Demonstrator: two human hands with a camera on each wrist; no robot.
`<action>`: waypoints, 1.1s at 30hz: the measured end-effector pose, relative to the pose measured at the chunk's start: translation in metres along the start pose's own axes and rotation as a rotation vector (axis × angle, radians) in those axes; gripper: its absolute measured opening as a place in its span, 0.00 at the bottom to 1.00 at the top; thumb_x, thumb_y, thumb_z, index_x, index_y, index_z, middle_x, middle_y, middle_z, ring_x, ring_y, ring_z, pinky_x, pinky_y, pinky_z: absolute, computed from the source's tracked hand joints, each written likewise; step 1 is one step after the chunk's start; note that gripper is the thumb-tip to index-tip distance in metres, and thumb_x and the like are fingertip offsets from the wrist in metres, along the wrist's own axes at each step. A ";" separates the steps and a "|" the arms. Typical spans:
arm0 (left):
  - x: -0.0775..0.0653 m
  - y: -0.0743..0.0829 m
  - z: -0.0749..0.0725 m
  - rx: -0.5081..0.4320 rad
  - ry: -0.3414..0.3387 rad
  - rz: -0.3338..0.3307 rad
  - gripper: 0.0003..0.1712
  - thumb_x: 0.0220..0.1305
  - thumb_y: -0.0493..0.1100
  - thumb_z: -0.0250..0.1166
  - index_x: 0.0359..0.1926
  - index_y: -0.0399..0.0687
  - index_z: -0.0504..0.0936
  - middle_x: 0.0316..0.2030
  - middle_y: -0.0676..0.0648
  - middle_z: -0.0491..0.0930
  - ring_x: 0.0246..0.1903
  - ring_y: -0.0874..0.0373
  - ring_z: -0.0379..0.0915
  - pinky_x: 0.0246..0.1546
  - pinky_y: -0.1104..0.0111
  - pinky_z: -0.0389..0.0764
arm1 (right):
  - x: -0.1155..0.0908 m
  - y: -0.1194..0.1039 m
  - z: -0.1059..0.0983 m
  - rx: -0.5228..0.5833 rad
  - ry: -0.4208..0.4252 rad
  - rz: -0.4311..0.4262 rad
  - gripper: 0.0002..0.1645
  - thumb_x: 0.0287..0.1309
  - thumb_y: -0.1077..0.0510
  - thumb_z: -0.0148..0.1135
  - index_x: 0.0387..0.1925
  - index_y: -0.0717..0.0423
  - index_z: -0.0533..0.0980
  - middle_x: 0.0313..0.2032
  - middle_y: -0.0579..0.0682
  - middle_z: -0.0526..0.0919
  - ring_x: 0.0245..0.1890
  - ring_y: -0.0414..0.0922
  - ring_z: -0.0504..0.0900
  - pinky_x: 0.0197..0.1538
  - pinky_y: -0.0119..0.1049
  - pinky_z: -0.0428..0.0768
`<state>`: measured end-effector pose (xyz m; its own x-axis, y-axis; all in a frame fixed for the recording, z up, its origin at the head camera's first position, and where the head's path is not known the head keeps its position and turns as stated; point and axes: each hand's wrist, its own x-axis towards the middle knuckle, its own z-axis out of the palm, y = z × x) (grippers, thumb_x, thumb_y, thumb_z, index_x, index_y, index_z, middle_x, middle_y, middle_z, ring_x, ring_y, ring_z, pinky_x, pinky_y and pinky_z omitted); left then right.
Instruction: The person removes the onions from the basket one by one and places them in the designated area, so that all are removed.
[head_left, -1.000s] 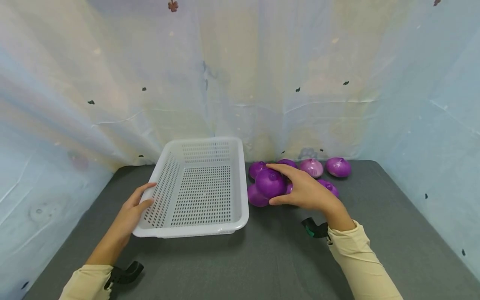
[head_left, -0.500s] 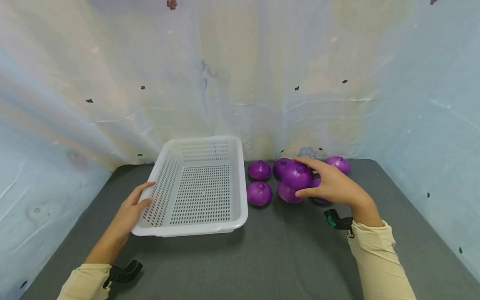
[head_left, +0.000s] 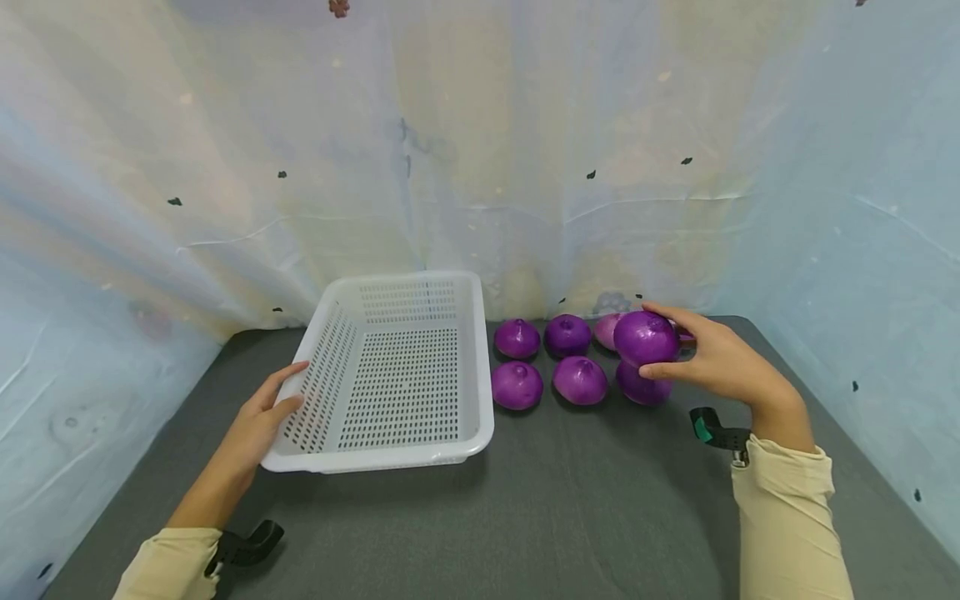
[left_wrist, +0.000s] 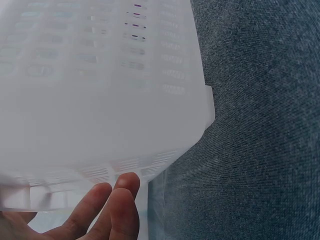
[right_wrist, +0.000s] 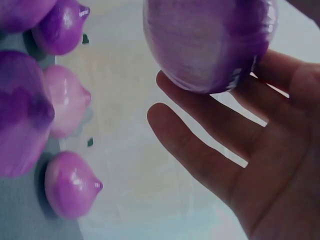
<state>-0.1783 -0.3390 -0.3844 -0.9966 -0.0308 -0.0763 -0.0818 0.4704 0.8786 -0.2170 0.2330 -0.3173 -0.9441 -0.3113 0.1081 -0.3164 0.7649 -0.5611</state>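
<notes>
My left hand grips the left rim of a white plastic basket, thumb at the rim. In the left wrist view its fingers curl by the edge of the slotted basket wall. Above the right end of the onion group, my right hand holds a shiny purple onion between thumb and fingers. The right wrist view shows this held onion up close. Beneath it sits another purple onion, its top partly hidden.
Several purple onions stand in two rows right of the basket, among them a front one and a back one. A paler pink onion is partly covered. A pale patterned curtain hangs behind the dark tabletop.
My right hand has carried the held onion rightward over the group, uncovering the onions on the left and in the middle. The left hand and the basket have stayed in place.
</notes>
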 end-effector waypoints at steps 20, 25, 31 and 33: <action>0.001 -0.002 0.002 0.023 0.018 -0.011 0.33 0.79 0.51 0.45 0.79 0.67 0.46 0.70 0.32 0.64 0.42 0.63 0.81 0.35 0.64 0.82 | -0.006 0.053 -0.013 0.023 0.000 0.112 0.57 0.58 0.41 0.69 0.79 0.50 0.47 0.71 0.72 0.58 0.66 0.71 0.65 0.56 0.65 0.74; 0.001 -0.001 0.002 0.023 0.018 0.000 0.33 0.79 0.50 0.45 0.79 0.65 0.47 0.70 0.32 0.64 0.41 0.65 0.81 0.35 0.64 0.82 | -0.007 0.064 -0.010 0.044 0.003 0.129 0.56 0.58 0.43 0.70 0.78 0.53 0.50 0.70 0.72 0.59 0.64 0.73 0.66 0.56 0.65 0.75; 0.000 -0.001 0.001 0.017 0.008 0.001 0.33 0.79 0.50 0.44 0.79 0.64 0.47 0.70 0.32 0.63 0.41 0.66 0.80 0.35 0.63 0.82 | -0.004 0.083 -0.001 0.045 -0.009 0.183 0.58 0.57 0.41 0.70 0.77 0.59 0.50 0.70 0.74 0.57 0.66 0.73 0.62 0.58 0.68 0.71; 0.000 -0.001 0.001 0.019 0.006 -0.002 0.33 0.79 0.50 0.44 0.79 0.64 0.47 0.70 0.33 0.63 0.41 0.65 0.80 0.35 0.64 0.82 | -0.003 0.091 0.003 0.041 -0.022 0.207 0.59 0.57 0.41 0.70 0.77 0.61 0.49 0.70 0.75 0.57 0.66 0.73 0.61 0.58 0.69 0.70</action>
<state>-0.1781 -0.3384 -0.3860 -0.9965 -0.0368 -0.0753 -0.0837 0.4866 0.8696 -0.2432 0.3020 -0.3714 -0.9863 -0.1623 -0.0305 -0.1115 0.7904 -0.6024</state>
